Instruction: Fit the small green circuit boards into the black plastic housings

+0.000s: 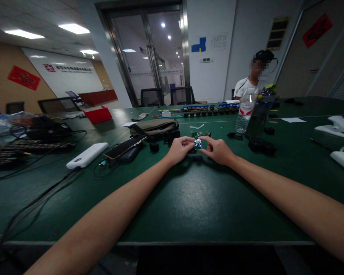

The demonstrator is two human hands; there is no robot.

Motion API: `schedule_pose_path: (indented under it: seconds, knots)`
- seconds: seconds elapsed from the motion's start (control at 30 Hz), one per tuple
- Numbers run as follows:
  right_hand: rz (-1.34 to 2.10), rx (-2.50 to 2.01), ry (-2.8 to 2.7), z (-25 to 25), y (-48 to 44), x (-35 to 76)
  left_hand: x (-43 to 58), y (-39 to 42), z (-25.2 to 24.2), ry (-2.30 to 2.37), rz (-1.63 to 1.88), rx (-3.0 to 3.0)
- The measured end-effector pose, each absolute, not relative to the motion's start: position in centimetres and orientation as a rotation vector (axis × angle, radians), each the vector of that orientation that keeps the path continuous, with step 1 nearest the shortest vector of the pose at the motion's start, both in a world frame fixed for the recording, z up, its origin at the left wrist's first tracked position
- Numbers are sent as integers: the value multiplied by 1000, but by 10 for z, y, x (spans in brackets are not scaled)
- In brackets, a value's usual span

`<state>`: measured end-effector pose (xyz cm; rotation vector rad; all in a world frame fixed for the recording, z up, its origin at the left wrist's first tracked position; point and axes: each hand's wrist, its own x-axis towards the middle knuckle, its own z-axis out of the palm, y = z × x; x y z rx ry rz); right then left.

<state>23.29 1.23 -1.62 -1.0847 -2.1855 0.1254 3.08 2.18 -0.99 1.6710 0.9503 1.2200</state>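
A small circuit board (198,144) with white and blue parts is held up between my two hands, above the dark green table (195,206). My left hand (180,149) pinches its left edge, thumb and fingers closed on it. From the other side, my right hand (218,151) brackets the board, index fingertip at its upper edge and thumb at its lower edge. The finest contact is too small to make out. Just behind the hands lie more green circuit boards (201,134). A small black piece (197,158) sits on the table below.
To the left are a phone (126,147), a white power bank (87,155) with a cable, and a grey-brown pouch (153,126). A water bottle (243,114) and black parts (262,146) stand on the right. Across the table sits another person (250,84). A red box (97,114) is farther left.
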Motion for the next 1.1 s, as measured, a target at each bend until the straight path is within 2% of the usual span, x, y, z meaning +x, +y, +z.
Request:
schedule_pose_path:
  seconds: [1.1]
  knots:
    - [148, -1104, -2203, -16, 13, 233, 30, 19, -8, 960, 1195, 1632]
